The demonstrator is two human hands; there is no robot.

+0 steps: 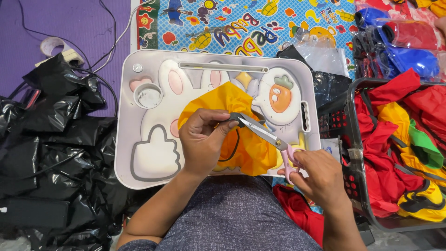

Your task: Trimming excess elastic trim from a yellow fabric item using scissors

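Pinching yellow fabric [241, 139] with left hand [202, 139] over the white lap tray [139, 167]; right hand [320, 179] closed round pink-handled scissors [267, 135], blades parted. Soft, light, floppy (likely slippery): best gripped near the cut, kept taut.

Black plastic bags [55, 153] heap up on your left; a clear plastic packet [320, 53] lies crumpled beyond the tray's far right corner.

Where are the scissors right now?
Head view, centre-right: the scissors lie over the yellow cloth on the tray, handles in the right hand.
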